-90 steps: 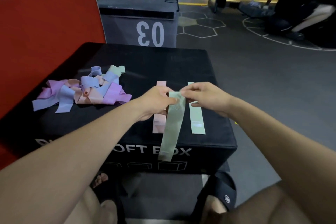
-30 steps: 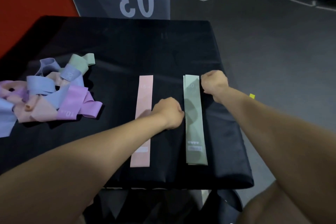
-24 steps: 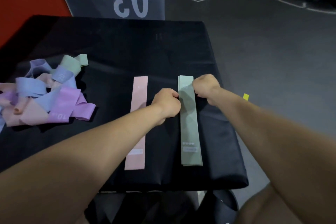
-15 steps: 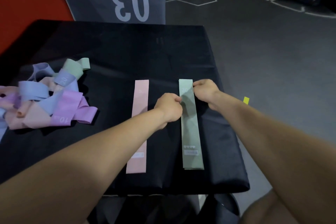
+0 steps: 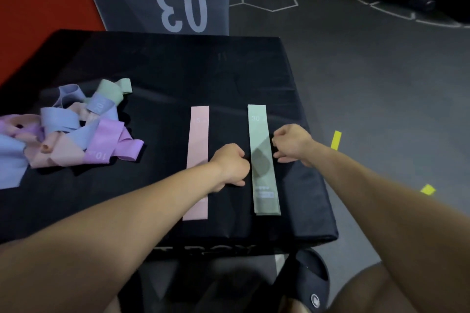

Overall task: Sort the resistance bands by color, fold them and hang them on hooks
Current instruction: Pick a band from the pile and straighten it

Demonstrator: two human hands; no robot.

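you are early in the sort: a green band (image 5: 263, 157) lies flat and straight on the black box (image 5: 178, 71), with what looks like a second green one under it, and a pink band (image 5: 198, 145) lies parallel at its 9 o'clock. the tangled pile (image 5: 71, 129) of blue, purple, pink and green bands waits well apart at 9 o'clock; no folding or hanging shows, and no hooks are in view. your left hand (image 5: 231, 165) and right hand (image 5: 292, 145) sit loosely curled, empty, either side of the green band. the box edge runs close at 3 o'clock and 6 o'clock; open room lies at 12 o'clock.
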